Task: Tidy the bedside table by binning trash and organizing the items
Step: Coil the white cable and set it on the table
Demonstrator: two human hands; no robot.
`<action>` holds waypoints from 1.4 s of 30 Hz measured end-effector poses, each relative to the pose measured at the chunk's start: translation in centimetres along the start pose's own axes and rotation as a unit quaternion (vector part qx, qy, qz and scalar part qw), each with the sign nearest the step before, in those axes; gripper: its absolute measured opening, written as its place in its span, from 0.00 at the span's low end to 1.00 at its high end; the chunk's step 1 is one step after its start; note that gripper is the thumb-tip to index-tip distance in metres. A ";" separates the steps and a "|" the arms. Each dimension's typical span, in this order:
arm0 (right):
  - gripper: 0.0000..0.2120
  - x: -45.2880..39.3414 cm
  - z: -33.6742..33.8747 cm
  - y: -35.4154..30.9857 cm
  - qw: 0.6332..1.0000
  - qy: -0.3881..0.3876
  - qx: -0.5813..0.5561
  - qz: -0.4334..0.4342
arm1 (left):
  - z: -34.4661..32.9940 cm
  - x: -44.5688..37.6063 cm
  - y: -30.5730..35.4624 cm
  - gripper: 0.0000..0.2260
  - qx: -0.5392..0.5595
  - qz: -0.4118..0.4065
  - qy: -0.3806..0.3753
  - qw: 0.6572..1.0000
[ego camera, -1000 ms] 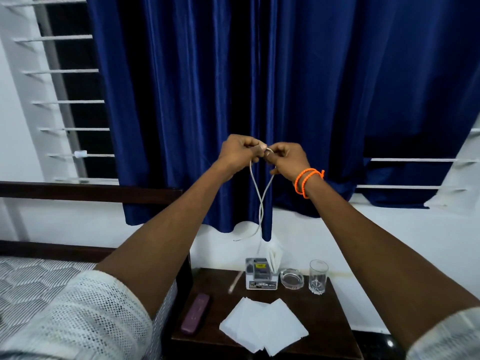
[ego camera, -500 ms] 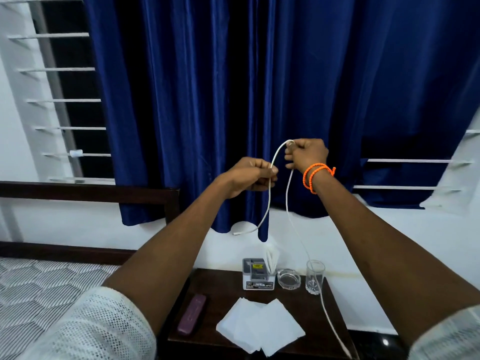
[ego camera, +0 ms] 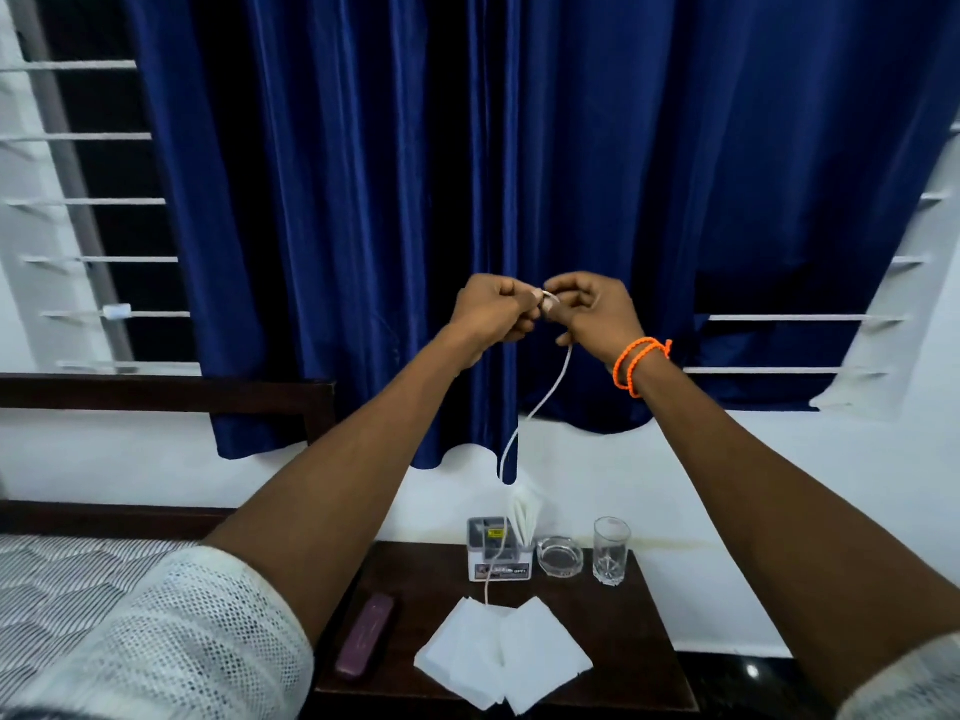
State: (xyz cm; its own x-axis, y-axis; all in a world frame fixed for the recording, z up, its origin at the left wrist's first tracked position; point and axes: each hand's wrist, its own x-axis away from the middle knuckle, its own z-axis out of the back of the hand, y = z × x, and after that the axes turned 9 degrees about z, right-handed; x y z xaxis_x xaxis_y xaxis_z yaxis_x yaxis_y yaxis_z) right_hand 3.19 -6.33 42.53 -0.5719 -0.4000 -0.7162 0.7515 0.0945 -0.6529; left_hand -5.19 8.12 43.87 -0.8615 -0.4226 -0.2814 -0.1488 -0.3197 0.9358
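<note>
Two hands: left (ego camera: pixel 493 314), right (ego camera: pixel 592 314) grip one white cable (ego camera: pixel 540 402) | table (ego camera: pixel 613 631): one glass (ego camera: pixel 611 549), one ashtray (ego camera: pixel 560 555), perhaps two tissues (ego camera: pixel 501 659)

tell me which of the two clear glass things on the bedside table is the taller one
The clear drinking glass, standing upright at the far right of the back row. The clear glass ashtray just left of it is low and wide, reaching only part of the way up the drinking glass.

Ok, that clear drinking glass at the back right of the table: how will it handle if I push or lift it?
The glass stands tall and narrow, so a push high up would probably tip it. It looks empty, so likely light. Smooth clear walls suggest it is slippery and breakable.
</note>
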 end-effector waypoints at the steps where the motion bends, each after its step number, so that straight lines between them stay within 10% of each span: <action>1: 0.05 -0.1 -0.1 -0.3 1.000 0.018 0.004 0.012 | 0.0 0.0 -0.1 0.06 0.005 0.000 0.004 1.000; 13: 0.08 -1.1 2.1 2.3 0.977 0.185 -0.036 -0.103 | 4.2 2.1 -4.5 0.07 -0.008 0.041 -0.125 0.991; 31: 0.23 1.4 -1.9 1.0 0.953 -0.069 -0.261 -0.137 | 1.7 0.4 -0.6 0.10 0.278 0.082 -0.055 0.956; 42: 0.11 0.1 -2.6 1.9 0.968 0.119 -0.203 -0.086 | 2.6 0.3 -0.7 0.18 0.263 0.192 -0.120 0.938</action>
State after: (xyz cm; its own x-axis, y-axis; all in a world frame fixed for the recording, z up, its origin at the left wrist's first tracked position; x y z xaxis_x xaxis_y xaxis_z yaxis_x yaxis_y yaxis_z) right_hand 3.71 -3.82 40.62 -0.7727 -0.2253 -0.5935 0.4746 0.4158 -0.7758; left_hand -6.59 10.46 43.66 -0.9758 -0.1974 0.0945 0.0303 0.3053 0.9518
